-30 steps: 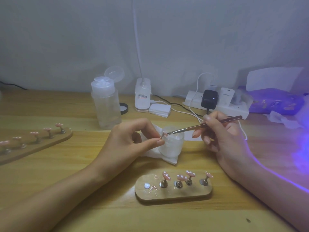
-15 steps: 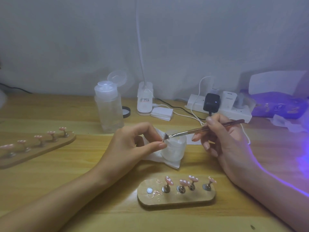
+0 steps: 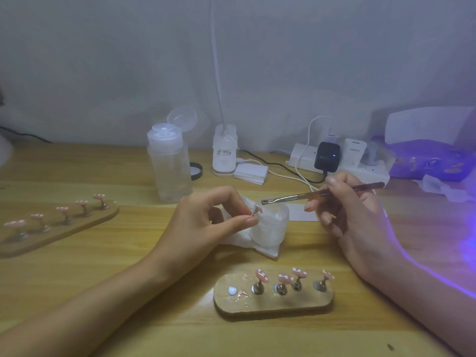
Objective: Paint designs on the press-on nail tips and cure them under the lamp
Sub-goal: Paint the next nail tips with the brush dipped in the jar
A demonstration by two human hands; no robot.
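A wooden desk (image 3: 108, 274) runs back to a pale wall (image 3: 103, 73). At its middle a small frosted jar (image 3: 274, 225) stands on a crumpled tissue (image 3: 260, 247); what it holds is whitish, but I cannot tell more. Behind it a clear bottle (image 3: 170, 171) has its flip lid open, its level unclear.

The left hand (image 3: 206, 220) pinches one nail tip (image 3: 257, 209) by its little stand between thumb and forefinger, beside the jar's rim. The right hand (image 3: 355, 215) holds a brush (image 3: 319, 194) in curled fingers, its tip just above that nail tip.

A short board (image 3: 273, 305) near the front edge carries four more tips; a long board (image 3: 64, 228) at the left carries five. Bare wood lies between them. A power strip (image 3: 360, 170) sits at the back, and purple light (image 3: 463, 251) spills in from the right edge.
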